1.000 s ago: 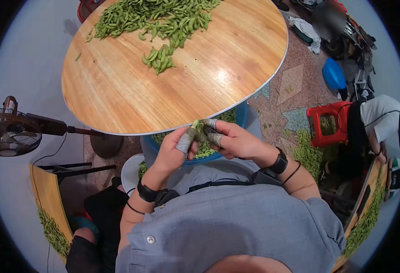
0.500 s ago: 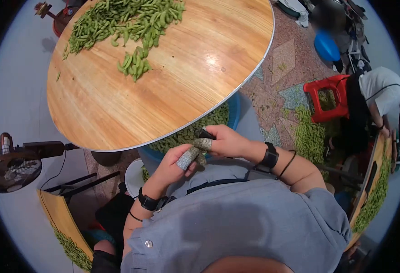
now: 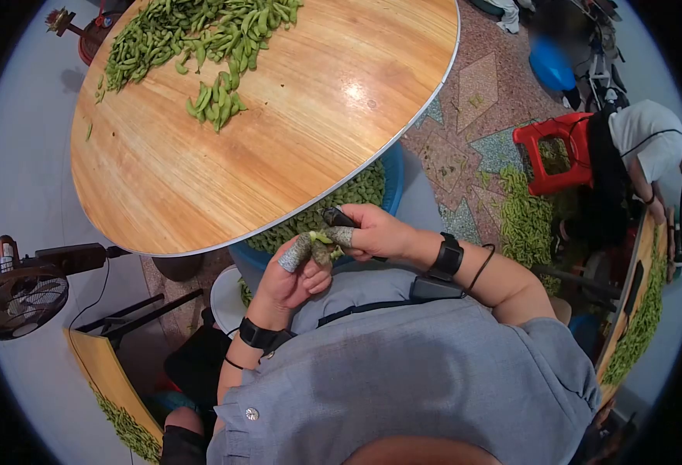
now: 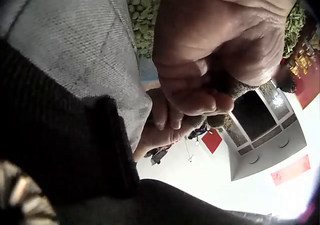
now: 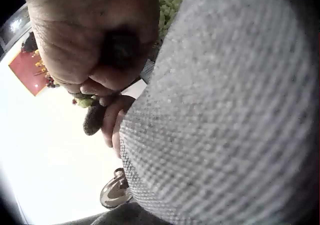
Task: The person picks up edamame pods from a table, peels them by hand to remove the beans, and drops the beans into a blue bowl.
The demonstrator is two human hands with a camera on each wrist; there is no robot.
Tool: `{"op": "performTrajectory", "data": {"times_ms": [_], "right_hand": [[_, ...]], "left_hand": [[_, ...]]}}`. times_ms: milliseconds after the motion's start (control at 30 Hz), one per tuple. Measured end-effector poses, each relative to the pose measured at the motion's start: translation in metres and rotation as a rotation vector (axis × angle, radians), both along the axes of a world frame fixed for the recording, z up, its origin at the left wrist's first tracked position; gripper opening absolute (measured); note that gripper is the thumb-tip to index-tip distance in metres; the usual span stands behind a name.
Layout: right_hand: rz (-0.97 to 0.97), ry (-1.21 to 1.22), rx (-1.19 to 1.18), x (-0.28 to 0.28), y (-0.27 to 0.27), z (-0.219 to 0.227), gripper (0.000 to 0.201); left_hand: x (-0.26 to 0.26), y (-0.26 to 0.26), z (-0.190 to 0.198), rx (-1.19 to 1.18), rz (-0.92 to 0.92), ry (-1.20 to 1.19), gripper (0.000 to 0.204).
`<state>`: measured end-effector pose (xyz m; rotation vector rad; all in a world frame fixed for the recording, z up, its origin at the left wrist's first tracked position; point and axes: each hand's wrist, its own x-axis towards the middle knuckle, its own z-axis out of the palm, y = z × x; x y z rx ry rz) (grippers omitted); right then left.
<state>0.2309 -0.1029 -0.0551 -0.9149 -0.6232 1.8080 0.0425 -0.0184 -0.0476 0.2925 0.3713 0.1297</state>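
Observation:
Below the table edge my two hands meet in the head view. My left hand [image 3: 285, 271] pinches a green soybean pod [image 3: 316, 236] between its grey-wrapped thumb and a finger. From the other side, my right hand [image 3: 383, 232] grips the pod's right end, its thumb wrapped in grey too. Something black shows at the right index finger. Seen from the left wrist, the left fingers [image 4: 200, 102] are curled; a bit of the pod [image 5: 84, 102] shows past the right fingers in the right wrist view. Under the hands stands a blue basin [image 3: 393, 182] of shelled green beans [image 3: 360, 194].
A round wooden table [image 3: 279, 132] bears a heap of pods [image 3: 201, 39]. On the left stand a fan [image 3: 27, 294] and a white bucket [image 3: 224, 298]. A red stool [image 3: 538, 159], empty pods [image 3: 525, 225] on the floor and another person [image 3: 651, 139] are at the right.
The view has swung, so the table sits further left. Both hands come closer together at first, then draw slightly apart, with a green pod showing between their fingertips.

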Motion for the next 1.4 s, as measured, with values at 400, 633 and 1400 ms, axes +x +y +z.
{"op": "performTrajectory", "data": {"times_ms": [400, 633, 1400], "right_hand": [[-0.074, -0.110, -0.254, -0.022, 0.000, 0.004, 0.016], [-0.050, -0.208, 0.049, -0.040, -0.005, 0.016, 0.013], [-0.075, -0.998, 0.102, -0.061, 0.003, -0.023, 0.020]], "left_hand": [[-0.022, -0.007, -0.002, 1.268, -0.028, 0.424, 0.017], [-0.036, -0.016, 0.008, -0.003, 0.044, -0.086, 0.024], [-0.015, -0.013, -0.040, 0.607, 0.220, 0.678, 0.012]]}}
